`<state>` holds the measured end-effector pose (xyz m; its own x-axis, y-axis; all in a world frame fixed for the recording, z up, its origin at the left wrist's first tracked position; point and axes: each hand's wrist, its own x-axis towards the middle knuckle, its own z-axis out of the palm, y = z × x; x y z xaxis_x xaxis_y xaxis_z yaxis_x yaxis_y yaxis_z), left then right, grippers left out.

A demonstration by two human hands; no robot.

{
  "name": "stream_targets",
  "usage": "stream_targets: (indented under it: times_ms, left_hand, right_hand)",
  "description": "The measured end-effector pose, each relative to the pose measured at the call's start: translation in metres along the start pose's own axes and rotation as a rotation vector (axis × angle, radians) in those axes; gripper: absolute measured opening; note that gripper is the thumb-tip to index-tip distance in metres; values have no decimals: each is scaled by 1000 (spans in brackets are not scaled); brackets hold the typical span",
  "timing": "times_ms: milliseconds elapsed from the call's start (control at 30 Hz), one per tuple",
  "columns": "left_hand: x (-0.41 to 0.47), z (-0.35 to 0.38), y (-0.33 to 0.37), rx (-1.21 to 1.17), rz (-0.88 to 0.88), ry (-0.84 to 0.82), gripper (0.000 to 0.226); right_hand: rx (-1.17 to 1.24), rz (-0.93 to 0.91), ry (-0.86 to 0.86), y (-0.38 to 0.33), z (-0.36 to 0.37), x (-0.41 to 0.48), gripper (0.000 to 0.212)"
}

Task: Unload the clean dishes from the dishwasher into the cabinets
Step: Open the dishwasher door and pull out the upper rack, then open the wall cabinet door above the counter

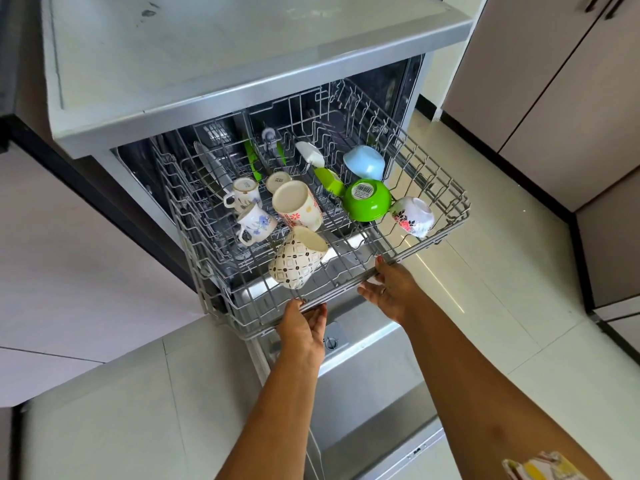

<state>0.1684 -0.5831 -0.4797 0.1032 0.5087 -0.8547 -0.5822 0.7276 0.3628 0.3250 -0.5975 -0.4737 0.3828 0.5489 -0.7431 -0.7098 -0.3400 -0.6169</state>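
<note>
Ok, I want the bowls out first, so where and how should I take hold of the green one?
The green bowl sits upside down, stickered base up. Probably free the right hand from the rack rail and come from above and the front: thumb on the base, fingers hooked under the near rim. The flowered cup crowds its right side, so avoid that.
</note>
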Motion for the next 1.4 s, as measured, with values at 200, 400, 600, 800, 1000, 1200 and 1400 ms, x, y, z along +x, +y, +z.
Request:
stream_targets:
  times_ms: [200,400,600,800,1000,1200,1400]
  left_hand:
    - [1,-3,-1,67,15,17,17]
    - [-9,-12,1,147,35,35,24]
    - [-51,-30,18,195,107,175,58]
    - [-136,-57,84,382,355,260,59]
    - [-242,-72,180,801,773,330,57]
    - [-337,-103,274,701,1005,403,57]
    - [-430,-133,409,731,1273,476,58]
  right_hand:
    - [-25,-22,12,0,-2,2,12]
    - [-46,-48,80,11,-3,-13,48]
    - [-273,-104,181,24,10,-65,46]
    - [-722,-286,68,7,61,-153,46]
    - [-842,-530,-151,-31,159,-270,50]
    - [-961,-752,-411,-31,272,-389,45]
    - [-985,-927,-575,-21,398,-489,48]
